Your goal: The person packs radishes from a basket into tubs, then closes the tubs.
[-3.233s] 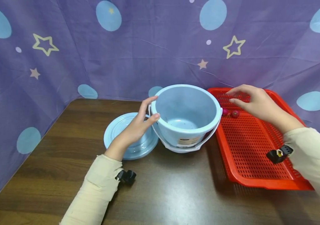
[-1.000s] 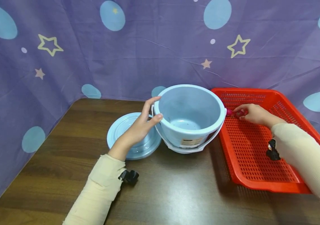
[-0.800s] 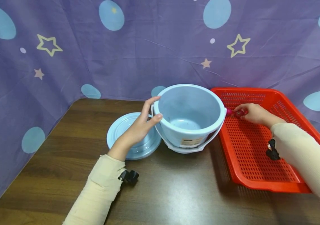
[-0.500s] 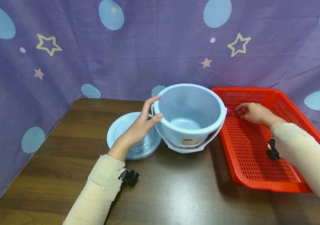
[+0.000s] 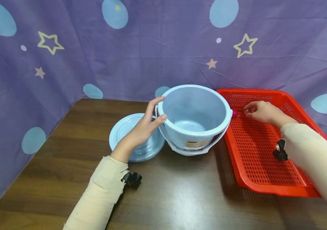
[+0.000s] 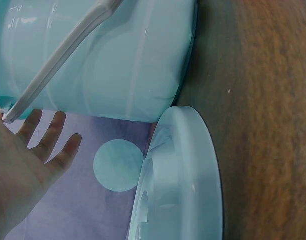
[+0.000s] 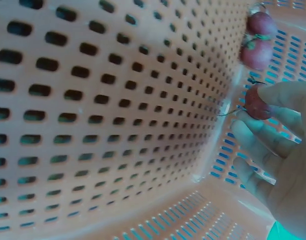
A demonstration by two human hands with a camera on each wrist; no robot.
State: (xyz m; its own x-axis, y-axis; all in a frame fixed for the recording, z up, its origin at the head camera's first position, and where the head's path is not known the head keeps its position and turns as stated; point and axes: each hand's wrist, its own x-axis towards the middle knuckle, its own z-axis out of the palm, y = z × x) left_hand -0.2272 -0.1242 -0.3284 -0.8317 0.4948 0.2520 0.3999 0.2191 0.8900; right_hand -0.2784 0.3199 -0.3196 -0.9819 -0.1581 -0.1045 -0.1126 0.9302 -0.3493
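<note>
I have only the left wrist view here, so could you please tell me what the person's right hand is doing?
Observer: The right hand pinches what looks like a small red radish.
Operator: Thank you. Are there any more of those close by?
Observer: Yes, the right wrist view shows two other radishes next to it.
Operator: And what are those two lying in, please?
Observer: A red perforated basket, which stands to the right of the light blue bucket.
</note>
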